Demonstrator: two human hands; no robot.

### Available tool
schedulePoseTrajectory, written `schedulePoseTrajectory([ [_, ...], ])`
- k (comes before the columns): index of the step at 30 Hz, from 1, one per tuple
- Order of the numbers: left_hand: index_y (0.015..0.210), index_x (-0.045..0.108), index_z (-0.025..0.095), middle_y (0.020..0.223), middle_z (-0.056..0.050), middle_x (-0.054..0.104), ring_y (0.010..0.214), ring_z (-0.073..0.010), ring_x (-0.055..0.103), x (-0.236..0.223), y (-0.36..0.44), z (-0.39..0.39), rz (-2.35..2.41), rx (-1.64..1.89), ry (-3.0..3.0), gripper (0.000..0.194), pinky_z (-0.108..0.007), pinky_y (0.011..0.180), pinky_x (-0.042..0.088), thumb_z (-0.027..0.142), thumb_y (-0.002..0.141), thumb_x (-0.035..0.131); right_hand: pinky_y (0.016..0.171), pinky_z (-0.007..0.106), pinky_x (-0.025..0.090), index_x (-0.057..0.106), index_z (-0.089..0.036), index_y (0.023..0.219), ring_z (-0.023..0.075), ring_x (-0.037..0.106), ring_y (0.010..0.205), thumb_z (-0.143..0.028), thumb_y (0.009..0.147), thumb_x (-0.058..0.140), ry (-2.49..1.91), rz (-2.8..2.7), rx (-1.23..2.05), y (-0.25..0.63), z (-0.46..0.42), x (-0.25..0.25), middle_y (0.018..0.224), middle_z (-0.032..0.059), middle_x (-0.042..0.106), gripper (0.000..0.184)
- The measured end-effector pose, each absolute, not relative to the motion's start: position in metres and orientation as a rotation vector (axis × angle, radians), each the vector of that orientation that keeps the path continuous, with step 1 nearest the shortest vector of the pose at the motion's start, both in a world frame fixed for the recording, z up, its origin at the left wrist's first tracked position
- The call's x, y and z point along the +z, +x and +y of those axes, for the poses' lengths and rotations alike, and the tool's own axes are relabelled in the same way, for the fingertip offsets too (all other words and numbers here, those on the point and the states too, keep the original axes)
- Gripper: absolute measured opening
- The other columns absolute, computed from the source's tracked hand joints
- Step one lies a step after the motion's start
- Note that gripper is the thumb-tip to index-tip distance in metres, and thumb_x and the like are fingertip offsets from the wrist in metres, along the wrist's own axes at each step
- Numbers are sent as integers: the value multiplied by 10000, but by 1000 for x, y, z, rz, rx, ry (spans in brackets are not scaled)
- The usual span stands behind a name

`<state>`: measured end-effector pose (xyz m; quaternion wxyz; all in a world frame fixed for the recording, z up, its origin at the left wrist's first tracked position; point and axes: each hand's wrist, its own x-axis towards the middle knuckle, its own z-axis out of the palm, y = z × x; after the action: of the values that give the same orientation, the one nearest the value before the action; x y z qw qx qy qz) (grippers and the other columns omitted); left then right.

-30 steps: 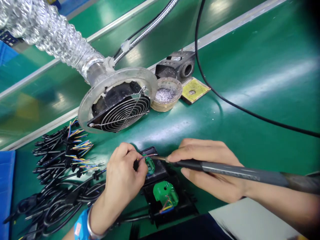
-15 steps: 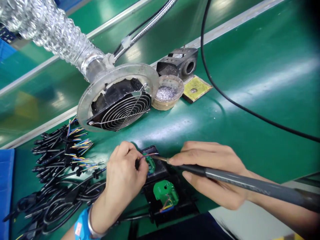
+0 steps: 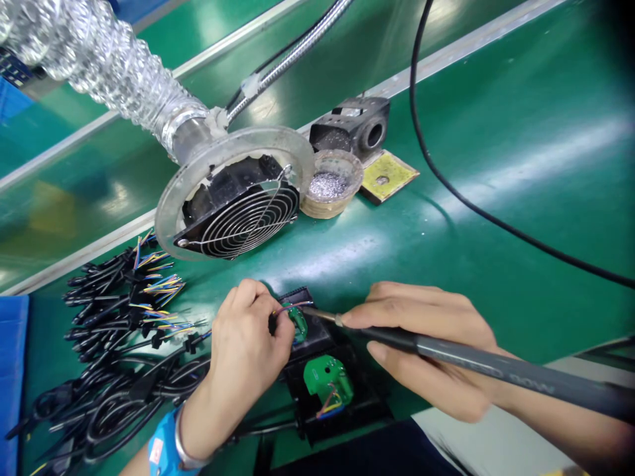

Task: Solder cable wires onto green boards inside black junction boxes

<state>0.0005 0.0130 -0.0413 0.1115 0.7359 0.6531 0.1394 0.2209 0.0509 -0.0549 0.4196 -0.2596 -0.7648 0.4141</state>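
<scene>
My left hand (image 3: 252, 330) pinches a thin wire (image 3: 292, 306) whose free end sticks out to the right over a green circuit board (image 3: 299, 324) in a black housing (image 3: 317, 330). My right hand (image 3: 431, 344) holds a soldering iron (image 3: 476, 357) like a pen. The iron's metal tip lies close by the wire's end; whether they touch I cannot tell. Nearer to me a second green circuit board (image 3: 322, 377), with several coloured wires attached, sits in another black housing (image 3: 310, 426).
A fume extractor fan (image 3: 248, 221) on a foil duct hangs beyond my hands. Behind it stand a bowl of solder bits (image 3: 330, 208), an iron holder (image 3: 364, 132) and a yellow sponge (image 3: 389, 177). Black cables (image 3: 114, 317) with bared wires lie left; a black cord (image 3: 476, 208) crosses right.
My right hand and the soldering iron have shifted slightly right and down, with the iron's rear end lower. My left hand has stayed almost in place with the wire.
</scene>
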Motion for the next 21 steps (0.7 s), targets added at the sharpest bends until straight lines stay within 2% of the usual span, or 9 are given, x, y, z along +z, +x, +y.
schedulePoseTrajectory([
  [6,743,613,189,861,-36,589,756,-179,565,-42,0,12,1913,427,2170,93,-322,664,461,180,825,571,520,232,485,652,-161,1021,113,557,580,-45,778,510,-633,-1985,1001,217,55,-50,728,36,649,305],
  [12,749,617,191,863,-38,593,754,-180,566,-42,-1,13,1902,427,2182,91,-323,662,464,183,827,572,525,250,490,628,-186,1071,129,563,590,-52,769,515,-624,-2056,983,221,56,-51,735,27,644,350],
  [21,740,623,193,863,-38,596,751,-179,566,-43,0,12,1911,436,2177,90,-326,669,473,179,817,579,484,266,469,653,-214,1043,132,567,551,-81,764,535,-732,-1961,995,227,48,-44,705,15,640,330],
])
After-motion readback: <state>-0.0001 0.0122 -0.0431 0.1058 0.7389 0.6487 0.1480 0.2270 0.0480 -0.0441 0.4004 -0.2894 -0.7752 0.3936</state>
